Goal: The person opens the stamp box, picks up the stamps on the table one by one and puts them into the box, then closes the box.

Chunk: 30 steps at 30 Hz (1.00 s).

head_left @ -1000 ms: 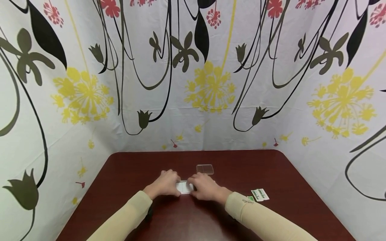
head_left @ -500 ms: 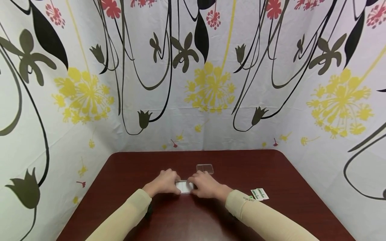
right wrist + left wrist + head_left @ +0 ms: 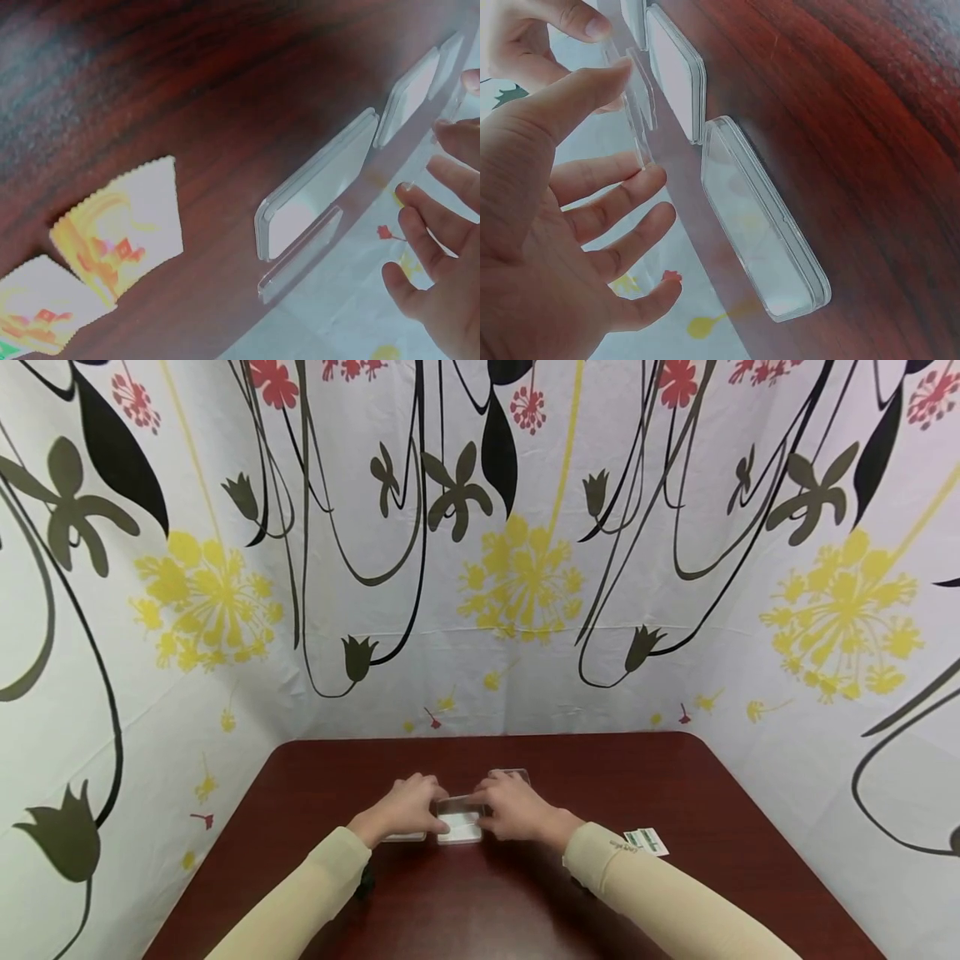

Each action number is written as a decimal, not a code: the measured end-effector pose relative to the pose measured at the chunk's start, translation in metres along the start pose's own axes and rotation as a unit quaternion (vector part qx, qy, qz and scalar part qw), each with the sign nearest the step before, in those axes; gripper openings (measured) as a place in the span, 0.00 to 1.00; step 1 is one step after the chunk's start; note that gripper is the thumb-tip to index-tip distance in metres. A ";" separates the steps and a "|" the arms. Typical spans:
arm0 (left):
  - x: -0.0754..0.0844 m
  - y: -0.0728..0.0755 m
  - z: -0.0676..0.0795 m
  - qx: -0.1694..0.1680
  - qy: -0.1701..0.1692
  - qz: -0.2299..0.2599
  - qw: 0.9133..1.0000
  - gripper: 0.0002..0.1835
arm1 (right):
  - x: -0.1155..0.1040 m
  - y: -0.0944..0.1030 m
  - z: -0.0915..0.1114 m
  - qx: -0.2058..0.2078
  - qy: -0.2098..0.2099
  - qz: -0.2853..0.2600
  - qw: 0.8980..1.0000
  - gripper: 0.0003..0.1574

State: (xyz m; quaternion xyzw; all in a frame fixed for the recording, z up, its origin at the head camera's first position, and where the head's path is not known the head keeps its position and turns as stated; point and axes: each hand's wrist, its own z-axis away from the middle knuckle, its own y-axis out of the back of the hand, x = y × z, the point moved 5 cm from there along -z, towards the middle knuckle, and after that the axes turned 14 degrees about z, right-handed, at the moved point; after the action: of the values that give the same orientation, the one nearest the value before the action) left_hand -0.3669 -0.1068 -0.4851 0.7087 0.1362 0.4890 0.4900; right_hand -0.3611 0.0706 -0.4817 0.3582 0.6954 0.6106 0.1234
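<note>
Between my two hands is a clear plastic lid (image 3: 461, 804), tilted up over a flat clear case with a white filling (image 3: 459, 830). My left hand (image 3: 403, 807) pinches the lid's left end between thumb and fingers, its other fingers spread, as the left wrist view shows. At the lid's right end, my right hand (image 3: 519, 807) holds it by the fingertips. A second flat clear case (image 3: 759, 225) lies just below my left hand. Under the right hand's side, a third case with a whitish filling (image 3: 319, 187) sits on the table, mostly hidden in the head view.
Another clear lid (image 3: 300, 255) lies beyond the right-hand case. Small white packets with serrated edges (image 3: 647, 842) lie beside my right forearm on the dark red table (image 3: 585, 760). A flower-patterned cloth (image 3: 510, 693) hangs behind the table and at both sides.
The lid, flat on the middle case earlier, is now raised and tilted away from it. Both hands have moved up and slightly away from me, and the left case now shows beside my left hand.
</note>
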 end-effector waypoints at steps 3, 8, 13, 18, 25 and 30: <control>-0.002 0.001 -0.001 0.003 -0.004 0.003 1.000 0.21 | 0.003 0.000 -0.001 -0.005 -0.001 -0.007 1.000 0.23; -0.006 0.007 -0.003 0.020 0.003 0.036 0.999 0.21 | 0.008 0.000 -0.004 -0.014 -0.011 -0.016 1.000 0.23; -0.004 0.017 -0.011 0.032 0.023 0.042 0.998 0.26 | 0.020 0.004 -0.010 -0.015 -0.031 -0.025 0.999 0.23; -0.002 0.018 -0.015 0.040 0.032 0.011 0.999 0.29 | 0.026 0.009 -0.015 0.002 -0.030 -0.020 0.999 0.23; -0.005 0.021 -0.018 0.049 0.039 -0.006 0.998 0.28 | 0.033 -0.002 -0.024 0.006 -0.040 -0.021 0.999 0.24; -0.015 0.020 -0.025 0.049 0.050 -0.005 0.998 0.28 | 0.040 -0.010 -0.031 -0.005 -0.052 -0.030 0.998 0.24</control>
State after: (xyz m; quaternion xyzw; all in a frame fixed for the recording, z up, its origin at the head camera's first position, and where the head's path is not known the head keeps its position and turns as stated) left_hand -0.4005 -0.1120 -0.4758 0.7058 0.1880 0.5141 0.4497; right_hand -0.4115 0.0731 -0.4735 0.3677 0.6956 0.5904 0.1798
